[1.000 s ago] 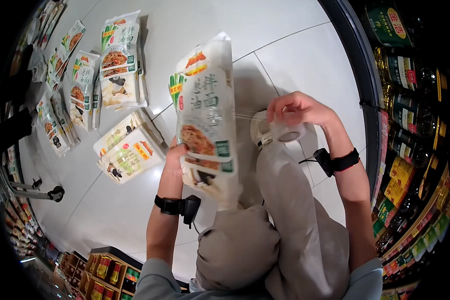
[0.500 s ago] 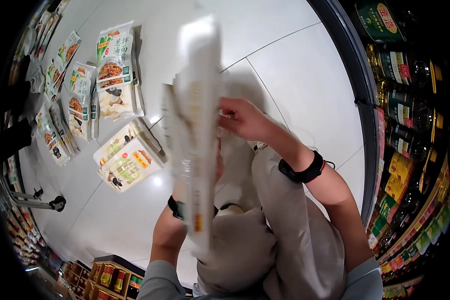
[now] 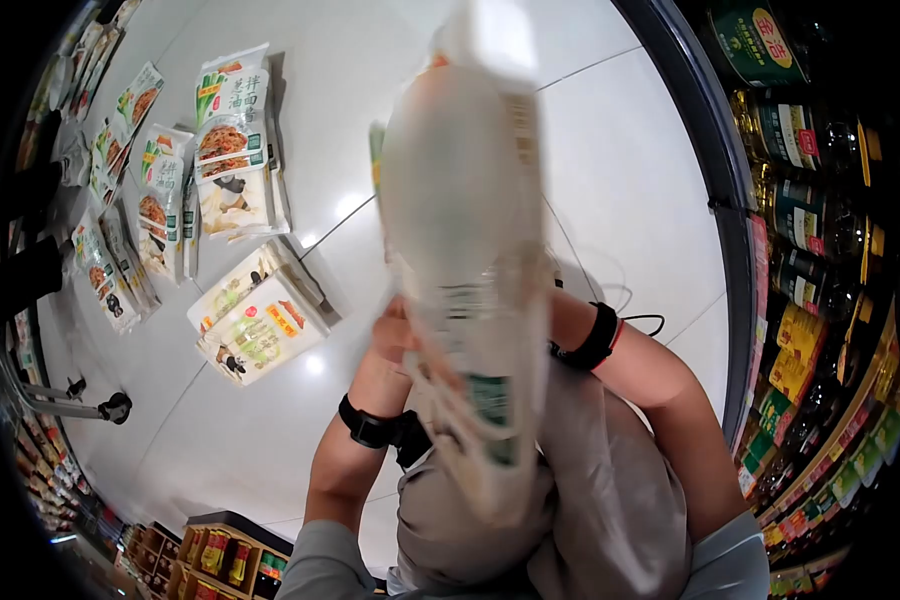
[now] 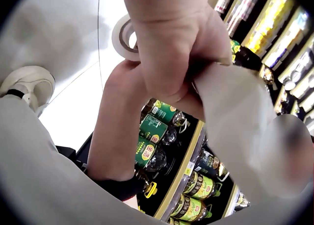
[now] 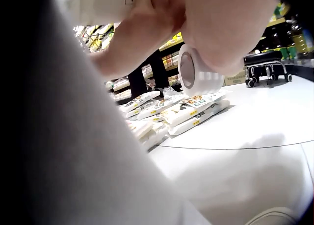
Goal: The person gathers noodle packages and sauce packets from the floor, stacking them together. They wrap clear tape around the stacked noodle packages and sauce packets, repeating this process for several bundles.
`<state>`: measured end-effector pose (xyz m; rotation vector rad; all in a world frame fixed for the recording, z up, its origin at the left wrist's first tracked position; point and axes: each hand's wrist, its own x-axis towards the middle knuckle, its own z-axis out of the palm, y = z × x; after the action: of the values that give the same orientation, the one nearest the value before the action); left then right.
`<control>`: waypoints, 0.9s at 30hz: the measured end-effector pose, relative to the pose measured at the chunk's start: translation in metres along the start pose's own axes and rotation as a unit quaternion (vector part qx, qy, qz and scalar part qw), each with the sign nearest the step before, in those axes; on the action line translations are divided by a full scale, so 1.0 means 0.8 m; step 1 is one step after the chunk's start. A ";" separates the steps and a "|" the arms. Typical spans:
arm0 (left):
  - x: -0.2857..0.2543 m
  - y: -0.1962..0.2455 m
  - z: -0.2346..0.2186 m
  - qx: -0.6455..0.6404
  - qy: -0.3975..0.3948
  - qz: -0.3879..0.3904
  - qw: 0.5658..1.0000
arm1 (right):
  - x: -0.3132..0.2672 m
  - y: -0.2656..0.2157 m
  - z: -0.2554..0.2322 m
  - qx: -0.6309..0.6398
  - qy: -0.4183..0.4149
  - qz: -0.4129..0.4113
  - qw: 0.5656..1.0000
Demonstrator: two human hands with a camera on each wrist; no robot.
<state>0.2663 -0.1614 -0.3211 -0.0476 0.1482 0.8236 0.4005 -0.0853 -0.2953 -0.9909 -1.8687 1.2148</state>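
Observation:
A tall noodle pack (image 3: 490, 420) with a sauce pouch stands upright in front of me, blurred by motion. My left hand (image 3: 395, 328) grips its left side; in the left wrist view the left hand (image 4: 169, 43) is at the edge of the white pack (image 4: 233, 107). Behind the pack my right hand is hidden in the head view, with only its wrist showing. The right wrist view has the right hand (image 5: 228, 26) holding a roll of clear tape (image 5: 206, 80), close to the left hand (image 5: 142, 36). That tape roll (image 4: 119, 38) also appears beside the left hand in the left wrist view.
Several noodle packs with sauce pouches (image 3: 235, 140) lie on the tiled floor at left. Nearer lie plain noodle packs (image 3: 265, 330). A shelf of oil bottles (image 3: 800, 200) runs along the right. A wheeled metal frame (image 3: 75, 400) stands at far left.
The pack turned edge-on, then swung back partly face-on, moving right and nearer the camera. My right hand came leftward with the tape roll and went behind the pack.

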 end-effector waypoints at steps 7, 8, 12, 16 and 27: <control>0.078 0.009 0.176 0.360 -0.110 -0.183 0.908 | 0.042 -0.044 0.063 0.013 0.037 -0.132 0.990; 0.089 0.005 0.186 0.360 -0.109 -0.179 0.909 | 0.047 -0.057 0.069 -0.010 -0.007 -0.111 0.994; 0.092 0.021 0.218 0.425 -0.111 -0.163 0.883 | 0.043 -0.019 0.029 0.082 -0.150 0.172 0.970; 0.067 0.057 0.215 0.513 0.033 -0.032 0.857 | -0.062 -0.085 -0.126 0.580 0.139 0.341 0.727; 0.058 0.045 0.155 0.864 0.269 0.066 0.422 | -0.055 -0.061 -0.117 0.378 0.009 0.266 0.887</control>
<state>0.2848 -0.0909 -0.2046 1.7442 1.6051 0.4128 0.4899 -0.0986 -0.2250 -1.0555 -0.9323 2.0240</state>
